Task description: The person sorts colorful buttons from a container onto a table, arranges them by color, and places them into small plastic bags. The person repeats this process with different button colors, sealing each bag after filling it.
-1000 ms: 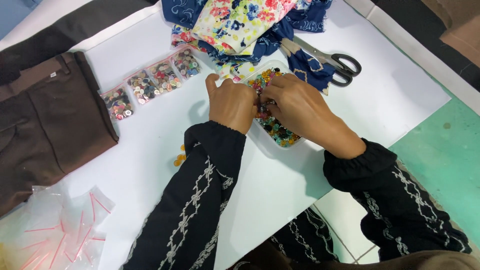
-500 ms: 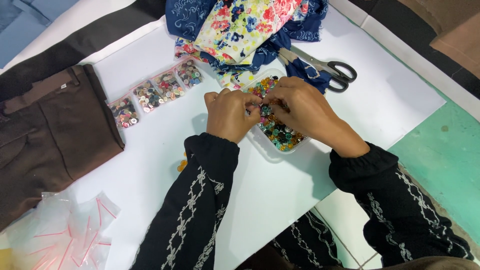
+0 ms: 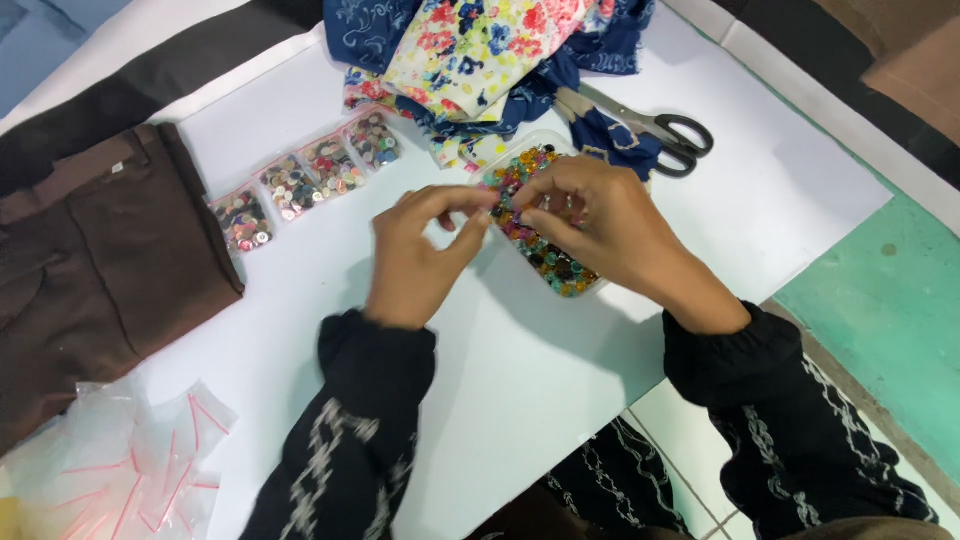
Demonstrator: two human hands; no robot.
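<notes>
Both hands have spread apart since earlier; left hand fingers pinch something tiny, right hand fingers curl over the clear tray of colourful beads, centre, on the white counter beside green floor.

1. Your left hand lies palm down, knuckles up, with the fingers curled and the thumb and forefinger stretched toward your right hand.
2. Your right hand is palm down too, its fingers bent and pinched together at the tips.
3. The fingertips of both hands nearly meet.
4. Both forearms, in dark patterned sleeves, angle inward from below.
</notes>
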